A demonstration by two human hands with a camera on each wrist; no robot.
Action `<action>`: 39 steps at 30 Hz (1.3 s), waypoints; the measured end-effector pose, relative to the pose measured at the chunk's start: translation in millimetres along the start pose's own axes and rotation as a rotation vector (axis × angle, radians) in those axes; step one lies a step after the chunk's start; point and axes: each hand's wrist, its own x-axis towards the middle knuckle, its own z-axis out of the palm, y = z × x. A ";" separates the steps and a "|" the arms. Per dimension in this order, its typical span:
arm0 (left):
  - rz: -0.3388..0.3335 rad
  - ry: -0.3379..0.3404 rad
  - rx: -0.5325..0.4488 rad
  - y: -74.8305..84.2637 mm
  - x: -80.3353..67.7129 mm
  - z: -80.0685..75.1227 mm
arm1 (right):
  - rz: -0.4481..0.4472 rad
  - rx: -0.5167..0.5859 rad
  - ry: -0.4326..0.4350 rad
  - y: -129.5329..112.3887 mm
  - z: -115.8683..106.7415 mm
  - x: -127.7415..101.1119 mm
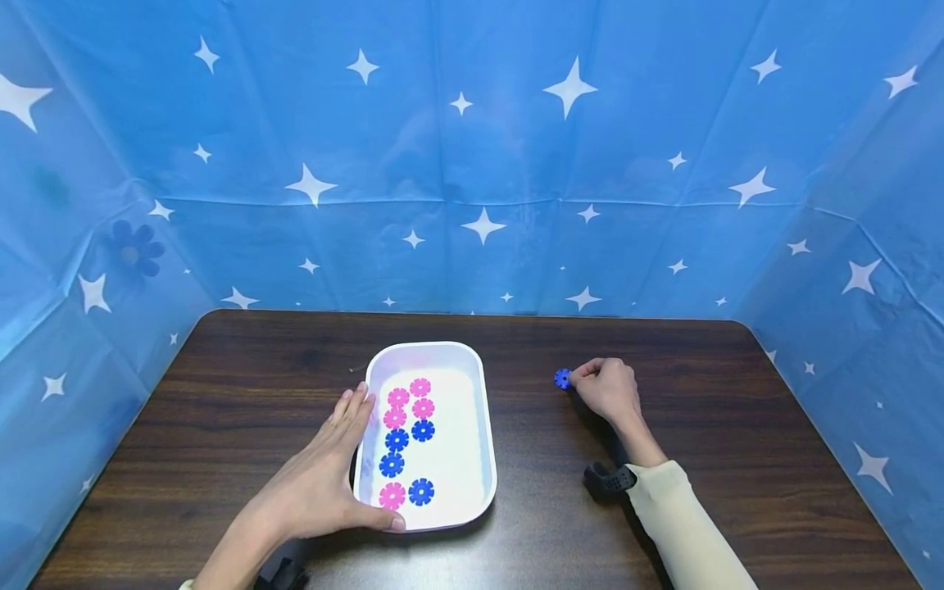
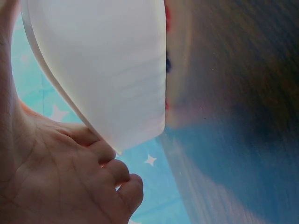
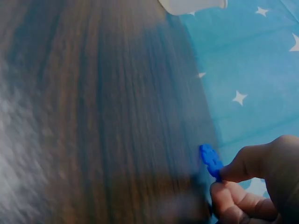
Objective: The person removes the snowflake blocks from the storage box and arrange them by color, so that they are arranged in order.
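So there's a dark wood worktop (image 1: 258,393) with blue starry sheeting (image 1: 472,164) hung up around its back and side edges. A white tray (image 1: 483,426) sits near the middle, a bit closer to the front edge, long side running front to back. Inside it are pink discs (image 1: 410,399) bunched at the far end, little flower-shaped ones, with one more pink one down at the near end, and blue discs (image 1: 407,447) mixed in from the middle down to the near end.

The left hand (image 1: 324,475) lies flat against the tray's left wall, fingers straight along it and the thumb touching the near rim, so that grip is wide and just resting, not wrapped around anything. The left wrist view shows the tray's wall right up against the palm and fingers.

The right hand (image 1: 608,389) is out to the right of the tray, well apart from it, towards the back-right part of the worktop. Its grip is narrow, thumb and forefinger pinching a single blue disc (image 1: 563,378) by the edge. The right wrist view shows that one sticking out from the fingertips just above the wood; can't tell if it actually touches the surface.
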 end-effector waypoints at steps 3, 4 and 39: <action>0.006 0.005 0.000 -0.4 0.3 0.1 | 0.024 -0.038 -0.015 0.1 -2.6 1.9; 0.008 0.006 0.001 -0.5 0.4 0.2 | 0.028 -0.047 -0.022 0.4 -3.1 2.2; 0.059 0.045 0.051 -2.8 -1.6 0.6 | -0.334 0.058 -0.124 -24.9 -11.4 -19.6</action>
